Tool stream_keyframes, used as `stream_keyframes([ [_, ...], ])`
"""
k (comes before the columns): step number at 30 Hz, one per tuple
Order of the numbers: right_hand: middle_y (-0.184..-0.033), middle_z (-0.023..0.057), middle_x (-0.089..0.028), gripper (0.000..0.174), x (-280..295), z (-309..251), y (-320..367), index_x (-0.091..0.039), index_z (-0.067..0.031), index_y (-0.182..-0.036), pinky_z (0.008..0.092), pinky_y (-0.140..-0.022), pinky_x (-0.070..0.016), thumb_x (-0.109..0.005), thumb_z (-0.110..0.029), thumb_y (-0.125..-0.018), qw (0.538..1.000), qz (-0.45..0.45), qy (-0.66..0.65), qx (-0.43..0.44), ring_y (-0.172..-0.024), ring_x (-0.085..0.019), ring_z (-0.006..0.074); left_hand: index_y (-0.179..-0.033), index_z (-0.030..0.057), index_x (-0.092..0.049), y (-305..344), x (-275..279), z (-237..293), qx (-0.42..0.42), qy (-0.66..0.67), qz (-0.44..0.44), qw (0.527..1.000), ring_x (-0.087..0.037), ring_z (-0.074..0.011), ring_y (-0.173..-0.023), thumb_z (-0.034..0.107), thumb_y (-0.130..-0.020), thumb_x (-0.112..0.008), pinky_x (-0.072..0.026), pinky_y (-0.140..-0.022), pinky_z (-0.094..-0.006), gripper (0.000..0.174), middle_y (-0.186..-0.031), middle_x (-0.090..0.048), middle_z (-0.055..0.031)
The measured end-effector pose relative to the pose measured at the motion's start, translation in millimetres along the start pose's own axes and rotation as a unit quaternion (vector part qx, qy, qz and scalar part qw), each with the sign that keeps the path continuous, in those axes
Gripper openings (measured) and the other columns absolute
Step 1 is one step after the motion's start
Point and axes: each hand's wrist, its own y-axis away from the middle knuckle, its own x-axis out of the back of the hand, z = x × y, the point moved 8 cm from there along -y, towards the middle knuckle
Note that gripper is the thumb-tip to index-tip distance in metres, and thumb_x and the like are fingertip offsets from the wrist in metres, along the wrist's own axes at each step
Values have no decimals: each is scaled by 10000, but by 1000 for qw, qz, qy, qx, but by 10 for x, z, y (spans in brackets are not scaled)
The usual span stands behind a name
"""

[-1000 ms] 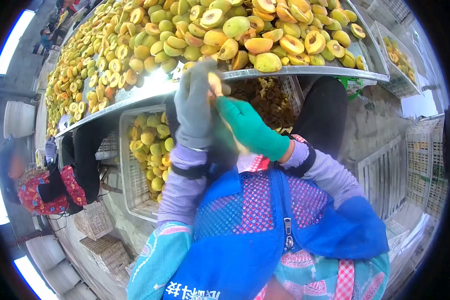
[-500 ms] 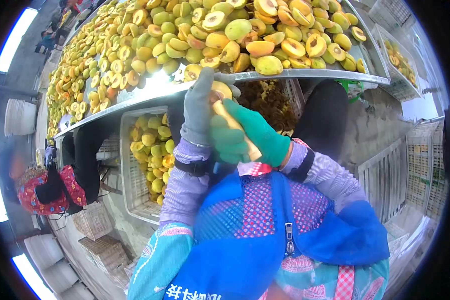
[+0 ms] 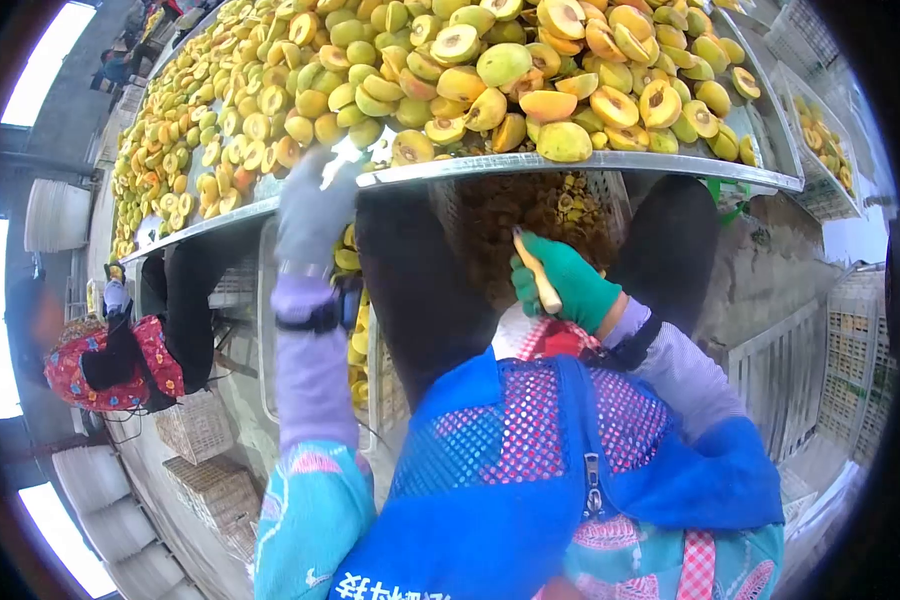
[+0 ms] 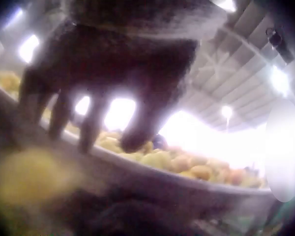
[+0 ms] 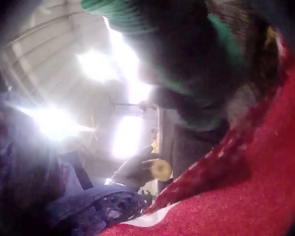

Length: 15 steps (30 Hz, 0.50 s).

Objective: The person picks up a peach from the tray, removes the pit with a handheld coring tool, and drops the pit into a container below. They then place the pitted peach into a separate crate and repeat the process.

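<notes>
While the left hand in its grey glove is up at the shiny edge of the table, its fingers are spread apart and point down at the rim, with nothing seen between them. It looks blurry from the head view. On the table lies a big heap of yellow fruit, many pieces cut in half. The right hand in a green glove is lower down, near the person's chest and under the table edge. Its fingers are curled tight round a knife with a pale wooden handle, tip pointing up. Just behind that hand is a crate of brown bits. Another person bends down far off to the left.
</notes>
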Motion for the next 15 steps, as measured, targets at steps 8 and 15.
stream_keyframes([
  [8, -642, 71, -570, 343, -532, -761, 449, -553, -94, -890, 340, -461, -433, -512, -433, -933, 940, 104, 203, 255, -501, -536, 194, -1143, 9, -589, -431, -682, 815, -87, 33, -197, 976, -625, -279, -960, 268, -787, -677, -489, -851, -355, 449, -1024, -643, -180],
  [15, -676, 239, -590, 337, -1303, -1005, 421, -541, 0, -922, 509, -558, -451, -486, -331, -950, 640, 150, 565, 498, -628, -589, 422, -1071, -25, -585, 304, -791, 694, 97, 677, -196, 703, -627, -186, -908, 344, -931, -502, -510, -837, -320, 403, -989, -642, -137],
])
